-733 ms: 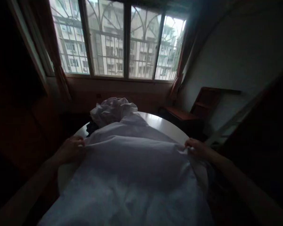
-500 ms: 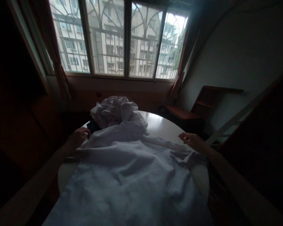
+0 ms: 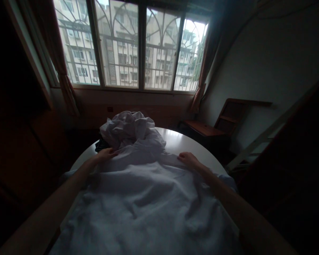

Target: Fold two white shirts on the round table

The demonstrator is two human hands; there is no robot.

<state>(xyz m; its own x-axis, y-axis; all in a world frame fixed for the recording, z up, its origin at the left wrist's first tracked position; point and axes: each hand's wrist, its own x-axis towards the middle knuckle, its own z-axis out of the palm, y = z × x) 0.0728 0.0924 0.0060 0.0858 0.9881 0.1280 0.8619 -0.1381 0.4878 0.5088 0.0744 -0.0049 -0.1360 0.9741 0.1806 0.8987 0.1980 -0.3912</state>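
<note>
A white garment (image 3: 138, 198), a shirt or coat by its look, lies spread and wrinkled over a round white table (image 3: 199, 148). Its lower part reaches down toward me. My left hand (image 3: 105, 156) is at the garment's upper left, fingers closed on the cloth. At the upper right, my right hand (image 3: 188, 158) has its fingers curled together on the fabric edge. Sleeve cloth shows out by both forearms. Just beyond the hands sits a crumpled heap of white cloth (image 3: 129, 127), with something dark (image 3: 101, 145) at its left side.
A barred window (image 3: 122, 53) with tied curtains (image 3: 66, 92) spans the far wall. To the right stand a brown wooden chair (image 3: 206, 128) and a pale ladder-like frame (image 3: 251, 150). Dark wooden furniture (image 3: 39, 141) is on the left.
Both hands have moved inward from the garment's sides onto its upper edge and closed on the cloth. The sleeve cloth now lies farther out at each side.
</note>
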